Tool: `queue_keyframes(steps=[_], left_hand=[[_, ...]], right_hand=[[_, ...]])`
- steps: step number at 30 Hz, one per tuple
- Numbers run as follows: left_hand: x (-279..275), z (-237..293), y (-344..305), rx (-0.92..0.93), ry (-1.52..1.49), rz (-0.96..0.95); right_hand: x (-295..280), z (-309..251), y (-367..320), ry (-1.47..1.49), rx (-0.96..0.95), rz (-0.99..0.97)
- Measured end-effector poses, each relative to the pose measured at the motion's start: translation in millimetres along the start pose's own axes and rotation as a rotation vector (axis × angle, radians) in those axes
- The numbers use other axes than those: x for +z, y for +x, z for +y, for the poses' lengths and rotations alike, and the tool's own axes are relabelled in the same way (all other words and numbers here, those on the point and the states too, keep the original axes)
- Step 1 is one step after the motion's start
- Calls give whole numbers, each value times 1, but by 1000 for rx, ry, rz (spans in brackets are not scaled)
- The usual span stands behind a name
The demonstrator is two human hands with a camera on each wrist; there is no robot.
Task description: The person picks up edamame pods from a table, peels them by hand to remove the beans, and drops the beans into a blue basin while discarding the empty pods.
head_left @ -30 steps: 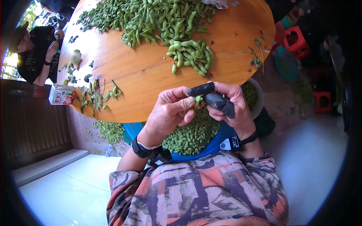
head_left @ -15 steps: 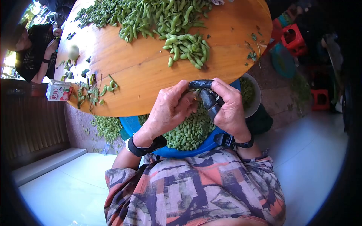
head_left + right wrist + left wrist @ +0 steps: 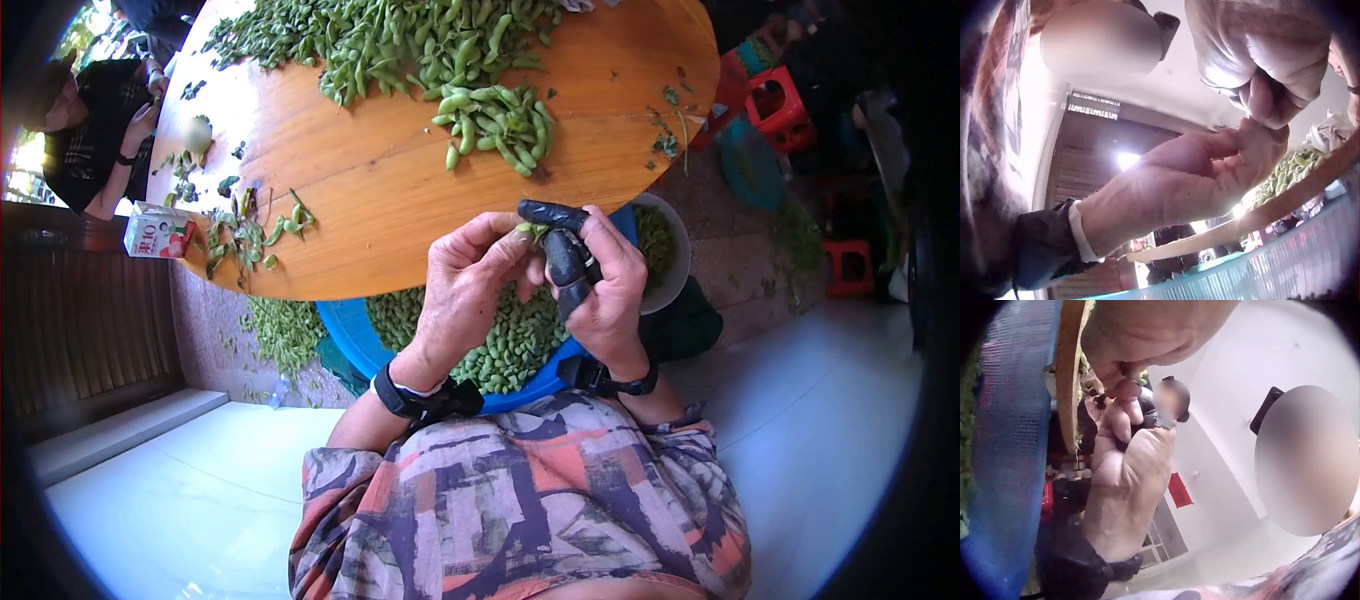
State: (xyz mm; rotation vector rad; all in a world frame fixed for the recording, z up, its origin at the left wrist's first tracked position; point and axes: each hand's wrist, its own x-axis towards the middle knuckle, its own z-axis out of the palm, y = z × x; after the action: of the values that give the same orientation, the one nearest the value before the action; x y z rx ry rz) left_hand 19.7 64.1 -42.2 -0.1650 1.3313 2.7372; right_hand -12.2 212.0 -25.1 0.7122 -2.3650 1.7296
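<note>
Coral and dark patches mark the shirt (image 3: 530, 490), nearest of all. Beyond it, both forearms reach forward, a black band at each wrist, and the hands meet over the blue tub (image 3: 343, 328) of small green beans (image 3: 515, 352).

One green pod (image 3: 532, 229) sits between the two sets of fingertips. The left hand (image 3: 462, 290) pinches it from the left, thumb and forefinger together on it. The right hand (image 3: 615, 300) closes on it from the right, black-sheathed thumb and forefinger bent round that side; how firmly they press is hidden. The pod's long axis seems to run crosswise from hand to hand, but too little shows to be sure. Neither hand is clearly nearer: both touch it.

Just past the fingers lies the wooden table (image 3: 350, 200), a small heap (image 3: 500, 128) of whole pods ahead and slightly left of the right hand, a larger heap (image 3: 400, 40) behind. Farther out, a person (image 3: 95, 135) sits to the left; a red stool (image 3: 780, 108) stands right.
</note>
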Motion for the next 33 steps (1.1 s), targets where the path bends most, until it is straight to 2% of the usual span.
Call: queue_keyframes(steps=[1, 3, 4, 6, 8, 10, 11, 13, 14, 16, 18, 20, 21, 23, 24, 25, 26, 28, 29, 30, 32, 33], left_hand=[[-2, 2, 0, -2, -1, 3], [-6, 8, -1, -85, 42, -1], [-7, 13, -1, -87, 44, 2], [-9, 21, -1, -227, -44, -97], [-9, 19, 0, -238, -76, -93], [-5, 16, 0, -249, -109, -90], [0, 15, 0, -239, -123, -59], [2, 12, -1, -228, -137, -29], [0, 9, -1, -216, -162, -62], [-2, 5, -1, -204, -184, -94], [-3, 1, -1, -175, -279, -98], [-2, -5, -1, -167, -312, -87], [-2, -7, -1, -156, -347, -75], [-4, -12, -1, -132, -395, -127], [-2, -12, 0, -108, -444, -183], [9, -8, -2, -116, -367, -95], [10, -7, -4, -117, -365, -96], [9, -4, -7, -206, -263, -52], [0, -6, -5, -187, -245, -172], [-3, -1, -7, -189, -239, -173], [-7, 15, -15, -351, 170, -313], [-8, 23, -16, -352, 364, -435]], right_hand=[[-3, 1, 0, 1, 3, -2], [-11, 5, 1, 795, 455, -197], [-13, 12, 1, 798, 458, -197], [-14, 26, 3, 1221, 599, -231], [-14, 24, 2, 1205, 627, -211], [-16, 23, 1, 1054, 500, -207], [-17, 18, 1, 1054, 500, -206], [-16, 5, -1, 527, 333, -126], [-15, 4, -3, 528, 332, -126], [-14, 3, -5, 202, 168, -92], [-13, 8, -6, 155, 104, -67], [-13, 12, -5, -55, -162, -43], [-11, 12, -5, -53, -161, -44], [-7, 11, -5, -131, -344, 57], [-9, 10, -7, -130, -344, 57], [-13, 10, -10, 140, -56, -11], [-17, 11, -11, 406, 234, -78], [-25, 14, -12, 693, 275, -65], [-31, 15, -13, 735, 289, -21], [-37, 17, -14, 777, 301, 24], [-60, 29, -21, 739, 259, 71], [-71, 33, -29, 680, 281, 192]])
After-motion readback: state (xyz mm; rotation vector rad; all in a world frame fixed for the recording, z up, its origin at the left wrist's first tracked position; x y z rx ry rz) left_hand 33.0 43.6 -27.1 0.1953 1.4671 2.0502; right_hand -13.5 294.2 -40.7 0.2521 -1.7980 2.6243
